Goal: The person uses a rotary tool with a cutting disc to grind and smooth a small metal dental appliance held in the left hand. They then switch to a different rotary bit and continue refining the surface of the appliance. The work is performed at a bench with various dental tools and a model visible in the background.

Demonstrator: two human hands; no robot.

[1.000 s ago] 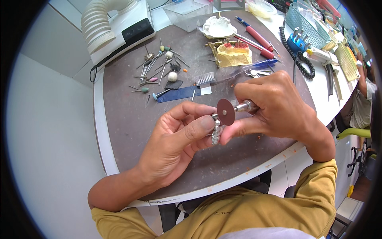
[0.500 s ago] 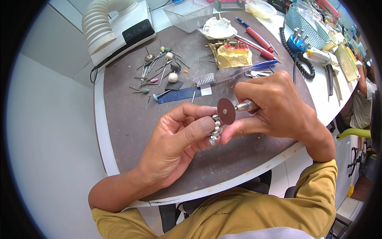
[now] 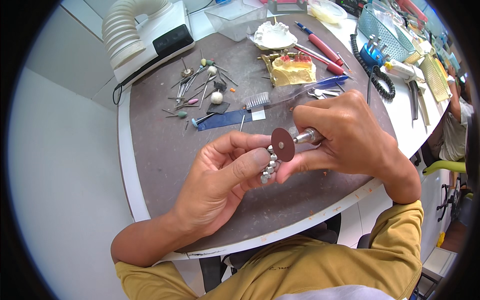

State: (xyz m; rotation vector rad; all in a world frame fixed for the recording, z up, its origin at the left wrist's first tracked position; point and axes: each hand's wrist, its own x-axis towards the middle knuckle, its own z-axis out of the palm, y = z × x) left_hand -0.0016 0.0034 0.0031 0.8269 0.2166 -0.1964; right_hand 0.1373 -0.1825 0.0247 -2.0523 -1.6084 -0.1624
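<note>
Pinching knobbly, shiny metalwork [image 3: 272, 157] beside a flat, round maroon disc [image 3: 283, 144].

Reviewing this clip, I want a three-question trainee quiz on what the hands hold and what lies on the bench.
1. What does the right hand hold?
a) a toothbrush
b) a rotary tool with a brown disc
c) a blue strip
2. True or false: the white dental cast lies farther from the person than the yellow dental cast.
3. Fill in: the left hand holds a row of rounded pieces, shiny and ____ in colour.

Key: 1 b; 2 true; 3 silver.
</note>
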